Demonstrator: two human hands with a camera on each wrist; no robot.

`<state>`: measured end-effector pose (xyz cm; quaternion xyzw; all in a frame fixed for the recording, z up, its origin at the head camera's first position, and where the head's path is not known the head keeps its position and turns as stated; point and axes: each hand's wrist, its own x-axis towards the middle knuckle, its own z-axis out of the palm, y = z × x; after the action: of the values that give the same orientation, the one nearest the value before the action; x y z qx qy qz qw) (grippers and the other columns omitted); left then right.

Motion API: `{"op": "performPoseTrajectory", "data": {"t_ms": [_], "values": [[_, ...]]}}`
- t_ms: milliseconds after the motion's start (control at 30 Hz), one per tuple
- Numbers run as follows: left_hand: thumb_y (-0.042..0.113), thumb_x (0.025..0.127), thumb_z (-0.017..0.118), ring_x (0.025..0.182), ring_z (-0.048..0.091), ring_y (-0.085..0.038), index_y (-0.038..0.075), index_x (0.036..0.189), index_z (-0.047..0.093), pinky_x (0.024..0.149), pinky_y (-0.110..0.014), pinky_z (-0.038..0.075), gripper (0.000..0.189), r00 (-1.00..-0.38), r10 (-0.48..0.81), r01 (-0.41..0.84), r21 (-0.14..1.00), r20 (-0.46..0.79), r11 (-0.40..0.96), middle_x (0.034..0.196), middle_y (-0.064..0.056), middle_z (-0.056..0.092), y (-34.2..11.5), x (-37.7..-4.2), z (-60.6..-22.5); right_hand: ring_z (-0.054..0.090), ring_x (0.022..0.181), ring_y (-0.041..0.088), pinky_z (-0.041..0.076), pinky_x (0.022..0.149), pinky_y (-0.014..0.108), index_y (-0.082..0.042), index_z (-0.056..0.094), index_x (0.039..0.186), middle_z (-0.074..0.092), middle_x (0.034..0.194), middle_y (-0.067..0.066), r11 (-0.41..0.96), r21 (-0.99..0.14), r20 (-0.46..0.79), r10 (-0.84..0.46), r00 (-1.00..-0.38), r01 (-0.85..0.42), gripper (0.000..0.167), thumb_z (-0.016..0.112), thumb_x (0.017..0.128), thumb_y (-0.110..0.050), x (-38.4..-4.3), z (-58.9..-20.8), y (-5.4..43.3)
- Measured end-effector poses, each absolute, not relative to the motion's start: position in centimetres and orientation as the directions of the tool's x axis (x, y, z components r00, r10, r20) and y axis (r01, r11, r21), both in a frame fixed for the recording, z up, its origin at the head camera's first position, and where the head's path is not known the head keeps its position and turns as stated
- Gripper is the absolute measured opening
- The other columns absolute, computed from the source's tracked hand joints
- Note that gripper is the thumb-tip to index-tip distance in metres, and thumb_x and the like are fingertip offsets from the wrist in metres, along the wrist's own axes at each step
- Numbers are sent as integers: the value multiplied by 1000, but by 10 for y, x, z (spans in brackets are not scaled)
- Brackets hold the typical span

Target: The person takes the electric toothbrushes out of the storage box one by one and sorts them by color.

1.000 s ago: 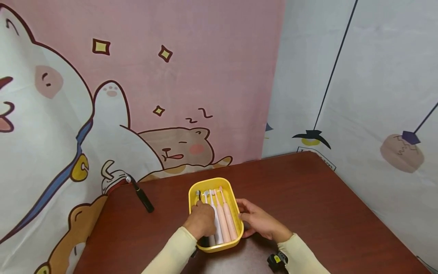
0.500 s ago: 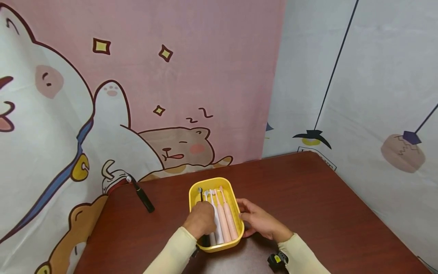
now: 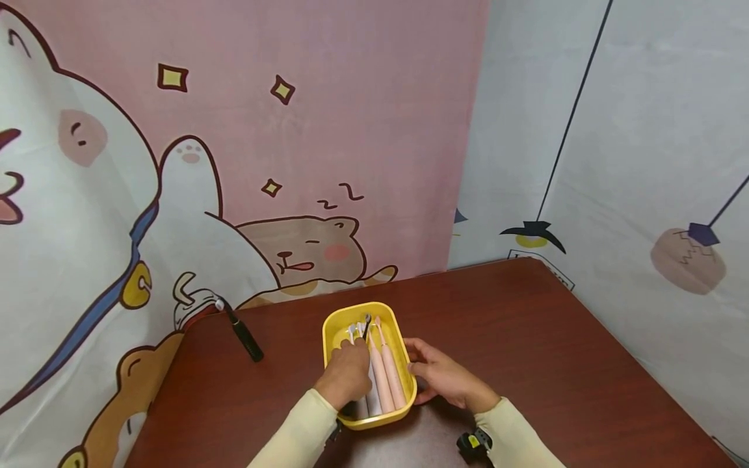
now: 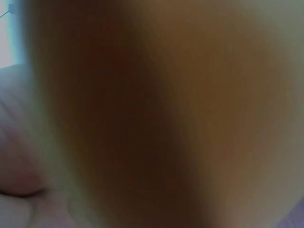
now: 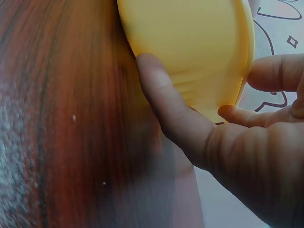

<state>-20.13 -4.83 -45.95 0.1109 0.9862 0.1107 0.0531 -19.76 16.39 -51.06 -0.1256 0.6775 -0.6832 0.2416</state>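
In the head view, a yellow plastic tray holds several electric toothbrushes lying side by side. My left hand reaches into its left half and holds a black electric toothbrush, whose head slants right over the white brushes; most of its handle is hidden by the hand. Two pink electric toothbrushes lie along the right side. My right hand grips the tray's right side; in the right wrist view its fingertips touch the yellow wall and rim. The left wrist view is mostly blurred skin.
Another black electric toothbrush lies on the dark red-brown table, left of the tray. Cartoon-printed cloth walls rise behind the table and at its right. A black wrist device is strapped below my right hand.
The black toothbrush's head has swung from the tray's left side to the right, across the white brushes, with my left hand. My right hand and the tray have stayed put.
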Motion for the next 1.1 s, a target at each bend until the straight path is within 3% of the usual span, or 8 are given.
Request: {"op": "performPoseTrajectory", "data": {"t_ms": [233,533,733,1100], "values": [[5,77,80,80,60,-32,-7,120,60,74,-46,54,49,-959,261,226,256,-110,940,94,-18,62,-50,-203,-459,64,116,36,62,69,54,-4,29,161,45,151,32,39,-986,-157,-502,-851,159,58,46,106,-8,-198,-510,164],[2,79,78,80,56,-24,0,131,58,68,-39,51,56,-960,280,233,484,-25,844,93,-9,61,-67,-209,-440,64,114,34,62,70,55,-4,30,161,47,150,31,46,-986,-161,-491,-856,159,58,48,106,-9,-198,-510,164],[4,86,79,89,64,-24,2,148,50,73,-41,60,69,-972,235,189,597,0,780,113,-13,69,-78,-208,-429,65,111,34,62,69,56,-3,30,162,45,151,30,53,-987,-157,-489,-858,150,58,48,107,-10,-198,-510,163],[1,90,78,112,69,-31,7,149,48,85,-47,63,66,-972,134,233,694,194,681,135,-16,66,-106,-206,-415,67,105,32,63,67,55,-2,33,160,47,145,31,73,-989,-151,-455,-877,132,55,46,107,-7,-198,-511,161]]}}
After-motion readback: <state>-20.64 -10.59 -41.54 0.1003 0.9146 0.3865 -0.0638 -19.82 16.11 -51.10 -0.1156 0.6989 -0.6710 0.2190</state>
